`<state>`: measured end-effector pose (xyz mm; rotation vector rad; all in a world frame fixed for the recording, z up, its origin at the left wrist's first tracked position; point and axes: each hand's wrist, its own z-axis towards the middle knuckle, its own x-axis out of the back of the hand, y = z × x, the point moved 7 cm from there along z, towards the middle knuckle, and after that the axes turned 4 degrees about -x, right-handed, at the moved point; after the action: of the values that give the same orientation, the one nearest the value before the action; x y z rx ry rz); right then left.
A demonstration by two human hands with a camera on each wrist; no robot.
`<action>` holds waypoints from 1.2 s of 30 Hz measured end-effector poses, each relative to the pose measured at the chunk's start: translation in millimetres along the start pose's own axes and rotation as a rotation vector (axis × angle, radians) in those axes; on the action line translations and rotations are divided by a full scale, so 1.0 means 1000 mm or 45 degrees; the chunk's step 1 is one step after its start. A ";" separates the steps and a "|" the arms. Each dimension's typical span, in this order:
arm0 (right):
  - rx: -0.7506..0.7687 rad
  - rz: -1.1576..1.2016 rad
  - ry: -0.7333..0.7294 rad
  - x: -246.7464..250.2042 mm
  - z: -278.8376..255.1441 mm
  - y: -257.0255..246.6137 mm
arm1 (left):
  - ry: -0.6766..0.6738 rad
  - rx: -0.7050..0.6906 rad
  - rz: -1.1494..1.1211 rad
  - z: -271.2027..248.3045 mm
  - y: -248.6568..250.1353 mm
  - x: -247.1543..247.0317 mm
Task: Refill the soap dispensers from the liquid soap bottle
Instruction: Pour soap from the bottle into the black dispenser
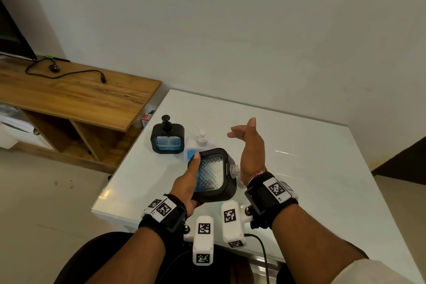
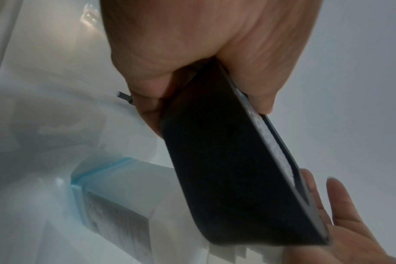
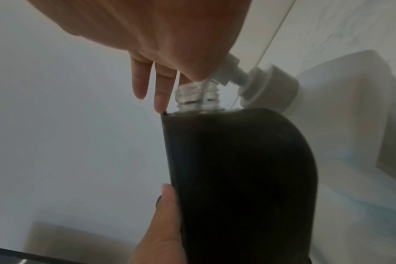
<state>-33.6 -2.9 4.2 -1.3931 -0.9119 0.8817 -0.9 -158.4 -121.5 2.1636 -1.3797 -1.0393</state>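
My left hand [image 1: 187, 183] grips a black square soap dispenser [image 1: 211, 175] with a clear textured window, tipped on its side above the table. Its pump is off, and the bare threaded neck [image 1: 234, 169] points right. My right hand [image 1: 251, 145] is open, fingers straight, its palm heel right at that neck [image 3: 197, 96]. A second black dispenser [image 1: 167, 138] with its pump on stands at the back left. The white liquid soap bottle [image 1: 198, 143] with a pump stands just behind the held dispenser [image 3: 237, 178]. The left wrist view shows the dispenser's black side [image 2: 226, 169].
The white glossy table [image 1: 299, 168] carries only these items near its left edge. A wooden shelf unit [image 1: 80, 94] with a black cable stands to the left, a dark screen at the far left. The white wall is close behind the table.
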 end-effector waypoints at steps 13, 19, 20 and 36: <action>-0.021 -0.085 0.006 0.004 -0.003 0.003 | -0.029 0.063 0.100 0.007 0.011 -0.001; 0.073 -0.175 0.031 -0.001 -0.002 0.007 | -0.069 0.113 0.099 0.007 -0.001 0.001; 0.053 -0.138 0.067 0.003 -0.001 0.008 | -0.069 0.118 0.095 0.007 -0.002 0.000; -0.092 -0.042 0.038 0.004 0.005 0.005 | 0.000 0.073 0.180 -0.009 0.016 -0.011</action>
<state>-36.0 3.1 -0.8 -1.4452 -0.9492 0.8075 -6.7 -156.8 -100.6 2.0708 -1.5557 -0.9582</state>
